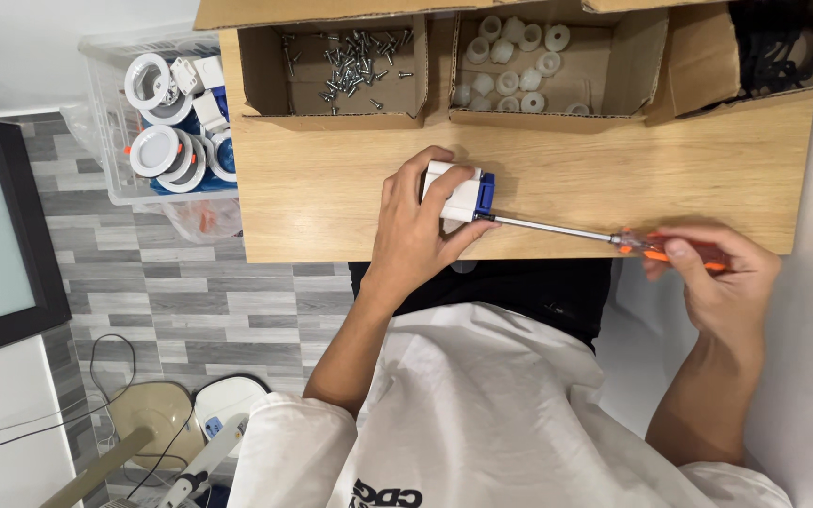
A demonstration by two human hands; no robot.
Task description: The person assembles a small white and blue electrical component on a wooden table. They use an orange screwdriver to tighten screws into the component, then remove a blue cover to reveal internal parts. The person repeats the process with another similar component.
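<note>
White and blue plastic block (460,193) sits on the table (331,188), near its front edge, roughly mid-width. Left hand (416,230) covers it from the near side: fingers (444,188) wrapped over the top and clamped on the white body, thumb against the near face, blue end poking out to the right of the fingertips

Screwdriver (557,229) runs almost flat along the table edge, tip touching the blue end of the block, steel shaft going right to an orange handle. Right hand (717,273) holds that handle, fingers closed round it, thumb on top; hand sits at the table's right front corner, well apart from the block

Behind, at the far edge of the table, three open cardboard boxes in a row: left one with loose screws (355,61), middle one with white round plastic caps (515,61), right one with black parts (783,47), too dark to tell what kind

Left of the table, a clear plastic bin (110,122) with white round lamp housings (157,150) and more blue and white pieces. Grey tiled floor (199,301) below
</note>
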